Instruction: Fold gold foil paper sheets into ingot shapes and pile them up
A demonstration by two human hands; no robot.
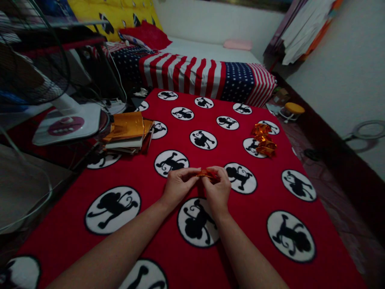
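Between my fingertips is a small piece of shiny orange foil paper point(205, 173), held above the red cloth. My left hand point(179, 184) pinches its left end between thumb and fingers. Closed around its right part is my right hand point(217, 185), thumb towards me and fingers on the far side. Much of the piece is hidden by the fingers, so its exact shape is unclear. Off to the right lie several folded pieces of the same orange foil point(264, 140). A stack of orange foil sheets point(124, 126) rests at the left edge of the cloth.
A red cloth with monkey prints point(240, 241) covers the surface before me. On the left stand a fan base point(67, 124) and loose cables. Beyond is a bed with a stars-and-stripes cover point(186, 74). A yellow-topped stool point(294, 108) stands by the right wall.
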